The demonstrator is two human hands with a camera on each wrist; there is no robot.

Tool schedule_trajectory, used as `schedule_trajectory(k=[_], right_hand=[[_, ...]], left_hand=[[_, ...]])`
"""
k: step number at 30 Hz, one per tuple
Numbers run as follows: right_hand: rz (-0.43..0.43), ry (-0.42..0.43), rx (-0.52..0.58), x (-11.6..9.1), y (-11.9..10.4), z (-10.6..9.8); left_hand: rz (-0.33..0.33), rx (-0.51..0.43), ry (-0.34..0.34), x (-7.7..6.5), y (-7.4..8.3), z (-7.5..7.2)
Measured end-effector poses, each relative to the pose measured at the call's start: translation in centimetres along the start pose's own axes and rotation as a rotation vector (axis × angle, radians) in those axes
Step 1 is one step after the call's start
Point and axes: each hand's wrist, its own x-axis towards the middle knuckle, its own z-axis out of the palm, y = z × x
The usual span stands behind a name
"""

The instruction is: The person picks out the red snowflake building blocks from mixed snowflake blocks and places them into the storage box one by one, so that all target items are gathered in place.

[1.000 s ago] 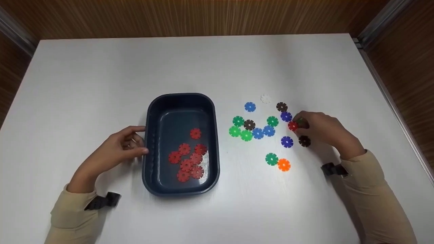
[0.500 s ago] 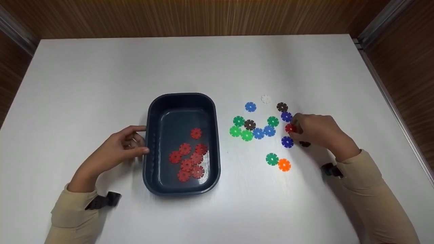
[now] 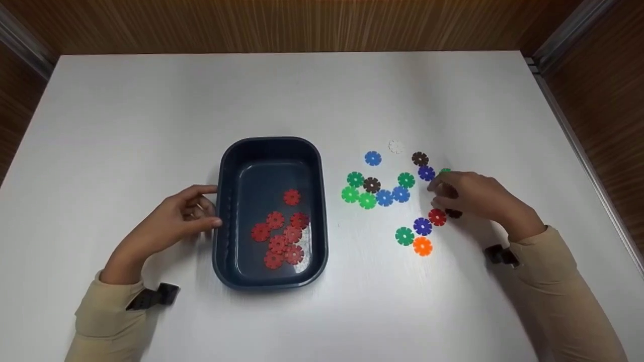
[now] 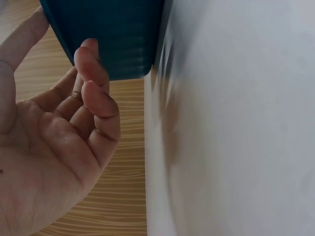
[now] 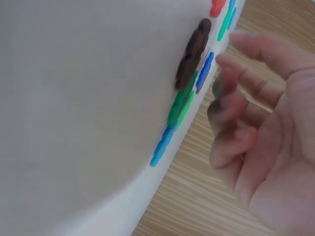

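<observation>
My left hand [image 3: 173, 221] touches the left side of the dark blue tub [image 3: 219, 251] with straight thumb and index finger; its other fingers are loosely bent. In the tub lie several red flower-shaped discs [image 3: 275, 244]. My right hand [image 3: 478, 196] hovers over the right part of the scattered discs, thumb and fingers apart, with nothing seen between them. Just below its thumb lies a red disc [image 3: 437, 217], beside an indigo disc [image 3: 422, 227] and a dark brown disc [image 3: 454, 213] partly hidden by the hand. A green disc [image 3: 446, 172] peeks out behind the knuckles.
Between tub and right hand lie several loose discs, among them a light green disc [image 3: 367, 201], a blue disc [image 3: 373, 158] and a white disc [image 3: 395, 147]. An orange disc [image 3: 422, 247] lies nearest the person. A wood-grain panel [image 3: 292, 27] borders the table's far edge.
The red disc by my right hand has slid toward the person and left my fingers, and the indigo disc has shifted the same way. My left hand and the tub stay put.
</observation>
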Motion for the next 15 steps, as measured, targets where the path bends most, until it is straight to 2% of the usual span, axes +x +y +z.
schedule_trajectory(k=[10,15], right_hand=[[-0.083,-0.035,0.005,-1.8,0.7,0.4],[-0.136,-0.001,-0.032,-2.7,1.0,0.9]], left_hand=[[0.005,0.009,0.0,0.0,0.0,0.0],[0.005,0.013,0.0,0.0,0.1,0.0]])
